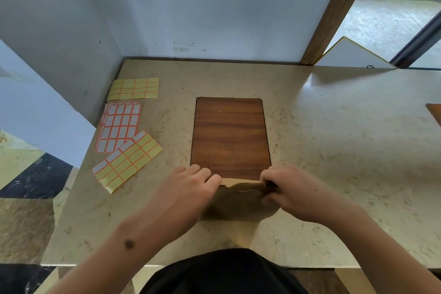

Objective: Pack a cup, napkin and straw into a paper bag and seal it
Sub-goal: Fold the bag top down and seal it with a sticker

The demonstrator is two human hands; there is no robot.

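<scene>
A brown paper bag (238,205) lies flat on the marble table (346,150), just in front of me, with its mouth edge toward a wooden board (230,136). My left hand (188,191) grips the mouth's left corner with curled fingers. At the right corner my right hand (291,191) pinches the edge, and the two paper layers are slightly parted between the hands. No cup, napkin or straw is in view.
Three sheets of labels lie at the table's left: a yellow sheet (133,88) at the back, a white one with red borders (119,126), and a mixed sheet (126,160) nearest. White panels wall the back and left. Another wooden piece (435,112) shows at the right edge.
</scene>
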